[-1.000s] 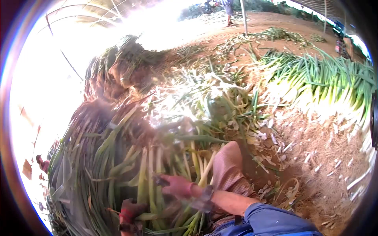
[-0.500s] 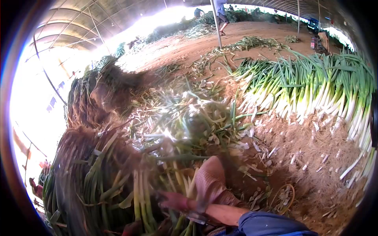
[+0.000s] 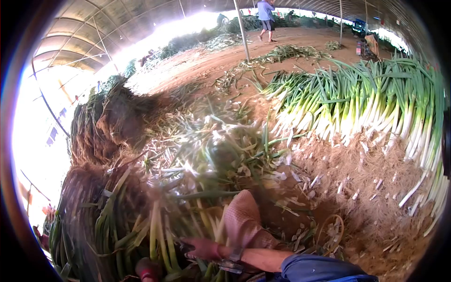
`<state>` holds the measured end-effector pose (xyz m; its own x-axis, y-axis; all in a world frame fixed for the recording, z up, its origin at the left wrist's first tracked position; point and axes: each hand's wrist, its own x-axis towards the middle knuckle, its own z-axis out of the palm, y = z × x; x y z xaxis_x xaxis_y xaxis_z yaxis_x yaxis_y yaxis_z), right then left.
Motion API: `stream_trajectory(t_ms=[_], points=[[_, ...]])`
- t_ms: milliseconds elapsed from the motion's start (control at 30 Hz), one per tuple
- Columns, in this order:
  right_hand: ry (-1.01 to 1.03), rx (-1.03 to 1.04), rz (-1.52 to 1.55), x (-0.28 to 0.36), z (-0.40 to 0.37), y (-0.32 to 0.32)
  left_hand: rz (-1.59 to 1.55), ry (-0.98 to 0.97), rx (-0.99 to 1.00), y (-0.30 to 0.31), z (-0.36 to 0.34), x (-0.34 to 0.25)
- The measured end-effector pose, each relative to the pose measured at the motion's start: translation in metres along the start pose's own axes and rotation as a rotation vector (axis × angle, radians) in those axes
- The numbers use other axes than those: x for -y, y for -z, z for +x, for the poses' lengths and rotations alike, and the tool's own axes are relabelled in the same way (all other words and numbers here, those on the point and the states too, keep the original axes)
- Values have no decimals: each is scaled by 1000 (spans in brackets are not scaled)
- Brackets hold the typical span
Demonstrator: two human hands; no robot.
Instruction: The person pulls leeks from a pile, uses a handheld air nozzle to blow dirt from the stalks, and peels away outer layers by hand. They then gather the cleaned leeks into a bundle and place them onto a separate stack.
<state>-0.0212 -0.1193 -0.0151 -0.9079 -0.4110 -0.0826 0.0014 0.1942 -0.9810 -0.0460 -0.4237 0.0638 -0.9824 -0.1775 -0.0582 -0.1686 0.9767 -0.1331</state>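
My right hand [image 3: 204, 248], in a pinkish glove, reaches in from the lower right. Its dark-tipped fingers stretch left, just beside pale green onion stalks [image 3: 160, 237]; nothing shows between them. A dark band [image 3: 236, 254] circles that wrist. At the bottom edge, my left hand [image 3: 149, 270], also in a reddish glove, is partly visible, close to the lower stalks, and its fingers are hidden. A thick pile of untrimmed green onions [image 3: 87, 221] with brown roots lies to the left. Pinkish textured cloth [image 3: 244, 218] rises just beyond my right forearm.
Peeled green onions [image 3: 357, 105] lie in a long row at right, roots toward me. Stripped leaves [image 3: 221, 136] heap up in the middle. Another rooty bundle [image 3: 110, 117] stands back left. A thin pole [image 3: 242, 30] and a walking person [image 3: 266, 16] are farther off.
The view has shifted, moving the scene slightly left and the far end lower. My right hand's fingers now show more clearly, and more of my left hand shows. The distant person has come fully into view.
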Motion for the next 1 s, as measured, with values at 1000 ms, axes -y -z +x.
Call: stream_trajectory(t_ms=[1000], points=[[-156, 87, 25, 2, -29, 16, -1304, -430, 504, -2, -30, 48]])
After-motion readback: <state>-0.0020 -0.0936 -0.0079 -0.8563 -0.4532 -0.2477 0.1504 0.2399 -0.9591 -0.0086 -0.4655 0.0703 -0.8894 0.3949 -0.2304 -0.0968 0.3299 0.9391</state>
